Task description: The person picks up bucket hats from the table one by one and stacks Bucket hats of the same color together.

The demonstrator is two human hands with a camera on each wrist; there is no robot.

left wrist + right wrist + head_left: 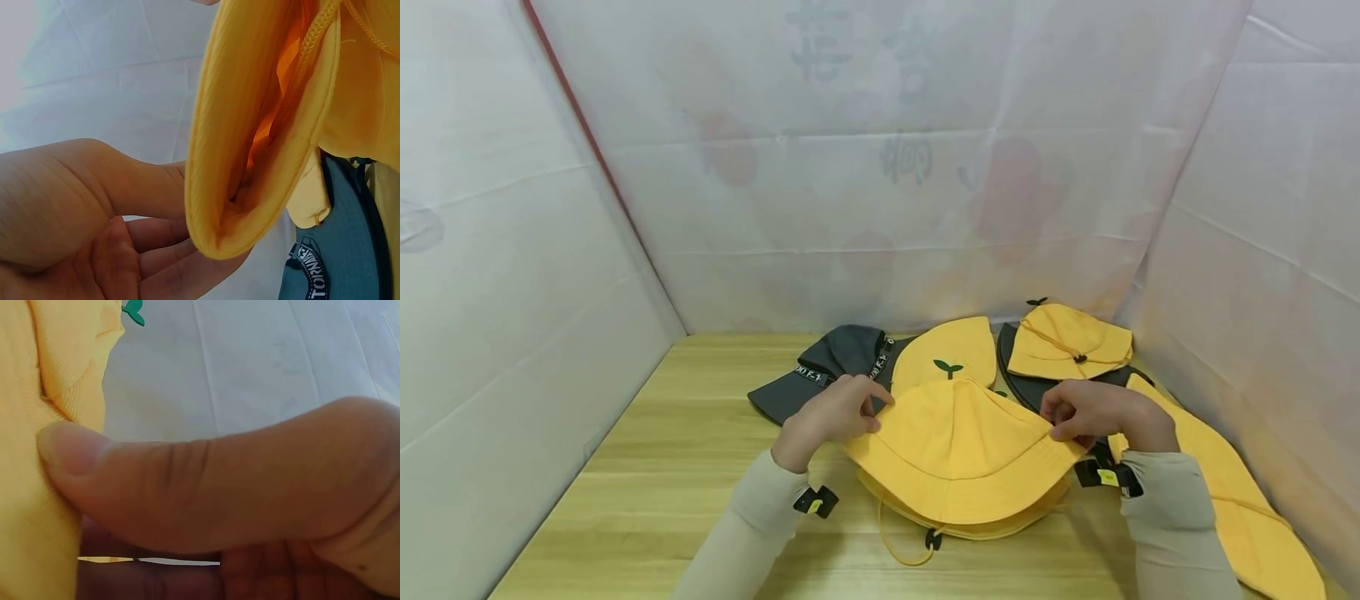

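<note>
A yellow bucket hat (958,450) lies on top of another yellow hat at the front middle of the wooden table (685,467). My left hand (835,417) pinches its left brim (219,187), thumb on top and fingers underneath. On the other side my right hand (1097,412) pinches the right brim, the thumb (187,481) pressing the yellow cloth (31,456). A yellow cord with a black stopper (932,540) hangs from the lower hat toward the table's front.
Behind lie a dark grey hat (820,375) with lettered tape, a folded yellow hat with a green sprout (947,354) and another yellow hat on a dark one (1067,342). More yellow hats (1232,492) run along the right. White sheets wall in three sides.
</note>
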